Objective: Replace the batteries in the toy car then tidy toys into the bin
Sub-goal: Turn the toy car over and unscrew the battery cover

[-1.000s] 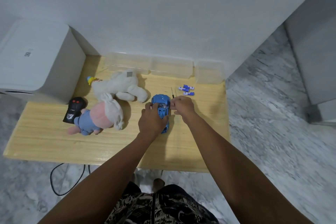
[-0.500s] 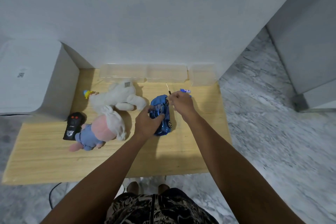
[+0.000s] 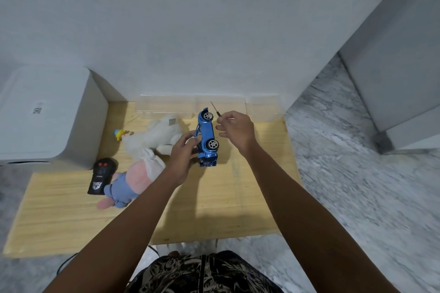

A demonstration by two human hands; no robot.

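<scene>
Now one toy car [image 3: 206,137], two plush toys [image 3: 142,152], one remote [image 3: 102,175].

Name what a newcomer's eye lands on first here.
The blue toy car, tipped on its side with wheels facing right, gripped by the left hand above mid-table. Beside it the right hand pinches a small screwdriver. Two plush toys lie left on the wooden table.
</scene>
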